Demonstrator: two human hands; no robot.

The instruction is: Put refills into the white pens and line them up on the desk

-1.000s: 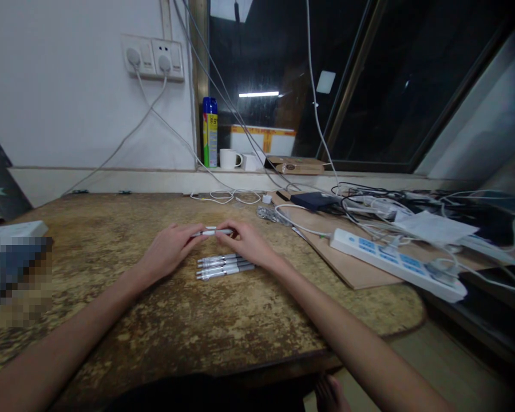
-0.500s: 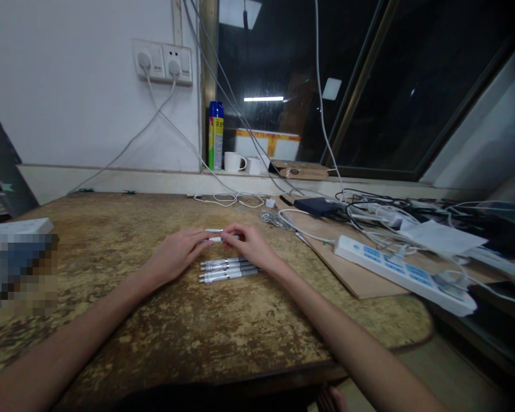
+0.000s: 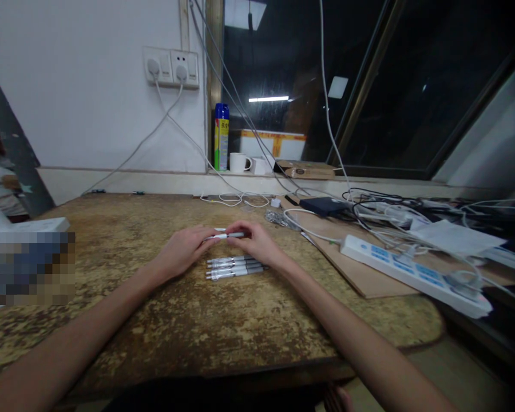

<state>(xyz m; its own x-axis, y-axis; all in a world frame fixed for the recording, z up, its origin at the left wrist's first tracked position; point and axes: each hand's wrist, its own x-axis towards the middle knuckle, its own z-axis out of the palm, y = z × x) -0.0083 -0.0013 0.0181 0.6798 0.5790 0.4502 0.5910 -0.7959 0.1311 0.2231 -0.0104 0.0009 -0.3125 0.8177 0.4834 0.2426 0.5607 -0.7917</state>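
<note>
The worn wooden table with a mottled brown and yellow top (image 3: 223, 320) is lying wide and bare in front of the arms, and its near edge is running just under them. At the right a long white power strip with blue sockets (image 3: 412, 273) is resting on a thin board. The left hand (image 3: 184, 252) and the right hand (image 3: 257, 243) are pinching together a slim white pen (image 3: 228, 234), level over the table centre. Three similar grey-white pens (image 3: 234, 268) are lying side by side just below.
</note>
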